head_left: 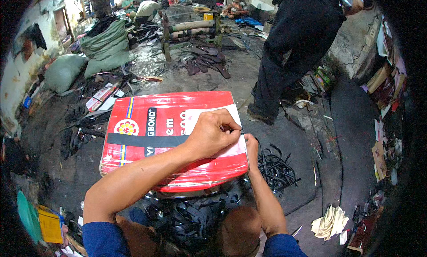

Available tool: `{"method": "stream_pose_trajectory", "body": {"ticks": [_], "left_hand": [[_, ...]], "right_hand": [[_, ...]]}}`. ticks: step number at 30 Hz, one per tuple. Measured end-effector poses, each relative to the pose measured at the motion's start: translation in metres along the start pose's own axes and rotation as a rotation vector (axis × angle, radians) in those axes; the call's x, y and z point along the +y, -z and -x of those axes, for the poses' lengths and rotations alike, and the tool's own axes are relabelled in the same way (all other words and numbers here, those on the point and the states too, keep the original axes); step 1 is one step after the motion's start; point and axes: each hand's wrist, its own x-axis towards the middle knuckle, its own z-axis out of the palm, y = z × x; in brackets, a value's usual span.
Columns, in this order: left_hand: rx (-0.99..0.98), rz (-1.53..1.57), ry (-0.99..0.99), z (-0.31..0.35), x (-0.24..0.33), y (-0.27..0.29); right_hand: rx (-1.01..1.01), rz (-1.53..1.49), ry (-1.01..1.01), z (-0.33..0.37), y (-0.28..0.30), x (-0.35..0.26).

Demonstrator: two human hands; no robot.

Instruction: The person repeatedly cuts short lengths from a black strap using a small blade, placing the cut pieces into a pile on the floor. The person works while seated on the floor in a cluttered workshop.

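A red box (178, 168) with a glossy, taped top lies in front of me. Across it runs a flat black strip (133, 140), which passes beneath my left forearm. My left hand (213, 130) is closed in a pinch above a white sheet (193, 119) at the box's right side. A small dark bit shows at its fingertips, too little to name. My right hand (251, 148) is curled against the box's right edge, close to the left fingertips. What it grips is hidden.
Beside the box's right edge lies a heap of thin black strips (278, 168); more black scraps (191, 221) lie between my legs. A person in dark trousers (293, 48) stands at the front right. Stuffed green sacks (104, 48) and dark sole-shaped pieces (204, 59) lie farther off.
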Motion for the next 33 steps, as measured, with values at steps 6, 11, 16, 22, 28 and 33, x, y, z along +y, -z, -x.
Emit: {"method": "stream_pose_trajectory", "body": {"ticks": [6, 11, 16, 22, 28, 33], "left_hand": [[0.016, -0.030, -0.021, 0.000, -0.003, 0.002], [-0.001, 0.003, -0.006, -0.004, 0.004, -0.001], [0.004, -0.023, -0.020, -0.003, 0.002, 0.003], [-0.023, 0.011, 0.001, -0.003, 0.002, 0.002], [-0.043, 0.051, -0.018, -0.004, -0.002, 0.003], [-0.048, 0.047, 0.004, -0.001, -0.003, 0.007]], "right_hand": [[-0.029, -0.002, -0.132, 0.004, 0.002, 0.000], [0.073, 0.030, -0.118, 0.007, 0.000, 0.050], [0.084, 0.147, -0.159, 0.014, -0.001, 0.063], [0.073, 0.229, -0.319, 0.041, 0.007, 0.111], [0.075, 0.286, -0.320, 0.044, 0.003, 0.143], [0.038, 0.386, -0.341, 0.055, 0.004, 0.148]]}}
